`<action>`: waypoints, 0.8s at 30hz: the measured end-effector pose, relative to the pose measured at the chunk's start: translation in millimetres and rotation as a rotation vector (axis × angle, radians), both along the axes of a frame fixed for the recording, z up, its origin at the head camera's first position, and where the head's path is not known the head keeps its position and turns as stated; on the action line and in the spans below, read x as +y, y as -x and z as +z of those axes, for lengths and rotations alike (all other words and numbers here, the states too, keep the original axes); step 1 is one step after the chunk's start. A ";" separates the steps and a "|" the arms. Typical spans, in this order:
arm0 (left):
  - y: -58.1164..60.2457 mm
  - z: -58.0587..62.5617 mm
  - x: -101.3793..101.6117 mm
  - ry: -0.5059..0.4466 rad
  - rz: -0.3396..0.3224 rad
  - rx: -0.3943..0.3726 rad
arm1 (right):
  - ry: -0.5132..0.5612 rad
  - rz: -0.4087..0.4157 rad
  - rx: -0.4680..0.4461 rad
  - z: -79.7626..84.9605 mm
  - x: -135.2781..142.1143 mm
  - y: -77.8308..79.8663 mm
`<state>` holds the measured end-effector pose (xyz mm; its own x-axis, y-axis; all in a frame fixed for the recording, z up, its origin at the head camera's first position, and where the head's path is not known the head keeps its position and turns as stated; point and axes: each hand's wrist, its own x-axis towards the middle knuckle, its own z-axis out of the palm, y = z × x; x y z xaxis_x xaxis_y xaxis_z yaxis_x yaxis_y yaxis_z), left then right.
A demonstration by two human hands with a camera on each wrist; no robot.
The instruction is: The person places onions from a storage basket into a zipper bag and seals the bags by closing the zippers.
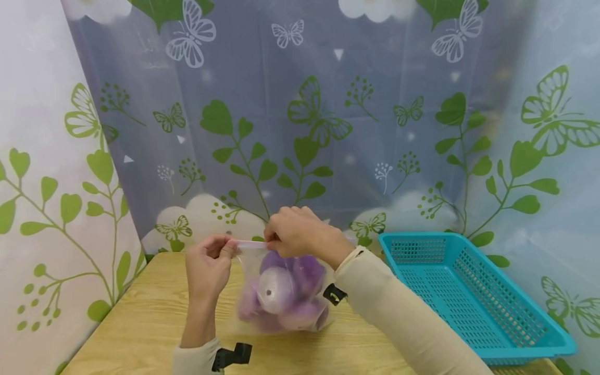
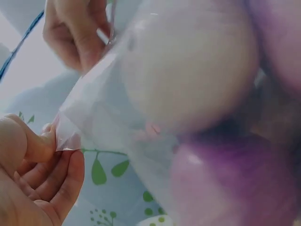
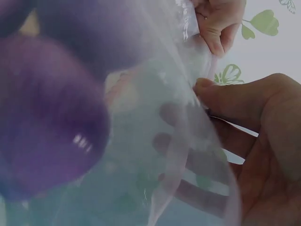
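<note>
A clear zip bag (image 1: 248, 260) stands over the table, with a purple plush toy (image 1: 302, 312) inside it; a pale round part of the toy faces me. At the bag's top left corner my left hand (image 1: 208, 268) pinches the pinkish zip strip (image 1: 250, 244) between thumb and fingers. My right hand (image 1: 300, 229) grips the same top edge further right, its fingers curled over and hiding part of the strip. In the right wrist view, the thumb of the right hand (image 3: 263, 132) lies on the near side of the film, and its fingers show through the plastic.
A turquoise plastic basket (image 1: 511, 351) with slotted walls stands to the right, beside my right forearm. The wooden table (image 1: 140, 317) lies beneath the bag. A curtain (image 1: 281, 67) printed with butterflies and leaves hangs behind and on both sides.
</note>
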<state>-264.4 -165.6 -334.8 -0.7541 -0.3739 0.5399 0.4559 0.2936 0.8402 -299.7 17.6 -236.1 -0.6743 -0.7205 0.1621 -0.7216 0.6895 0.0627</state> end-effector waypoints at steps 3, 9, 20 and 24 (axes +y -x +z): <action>0.1 0.5 -5.3 -0.016 -0.002 -0.011 | 0.011 -0.002 -0.025 1.6 7.1 2.5; -1.6 0.8 -15.9 -0.002 0.010 -0.056 | 0.051 -0.023 -0.100 2.7 23.9 7.2; -0.7 -1.0 -23.7 0.091 -0.158 -0.156 | 0.104 0.054 -0.138 0.4 41.8 13.8; 2.8 -4.7 -19.2 0.144 -0.142 -0.174 | 0.103 0.041 -0.145 -3.1 45.0 17.6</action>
